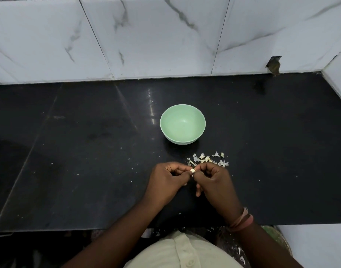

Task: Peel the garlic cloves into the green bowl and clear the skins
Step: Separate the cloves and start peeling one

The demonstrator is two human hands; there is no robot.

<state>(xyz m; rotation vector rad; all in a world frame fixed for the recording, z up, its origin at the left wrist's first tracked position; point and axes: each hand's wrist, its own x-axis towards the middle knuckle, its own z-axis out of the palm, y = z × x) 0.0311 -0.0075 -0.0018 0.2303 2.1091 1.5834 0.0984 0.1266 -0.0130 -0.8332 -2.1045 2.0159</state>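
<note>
Head view shows us pinching one garlic clove [193,171] between our left hand [166,182] and right hand [214,180], over the black tabletop [88,151], with the skins pile [207,160] just beyond and the green bowl [182,124] farther back.

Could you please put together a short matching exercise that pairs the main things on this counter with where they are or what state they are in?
Things:
1. green bowl
2. garlic clove
3. pile of skins and cloves
4. wristbands

States or places:
A. pinched between the left hand and right hand
B. empty, upright on the black counter
C. on the right wrist
D. loose on the counter between the bowl and the hands

Pairs: 1-B, 2-A, 3-D, 4-C
</note>
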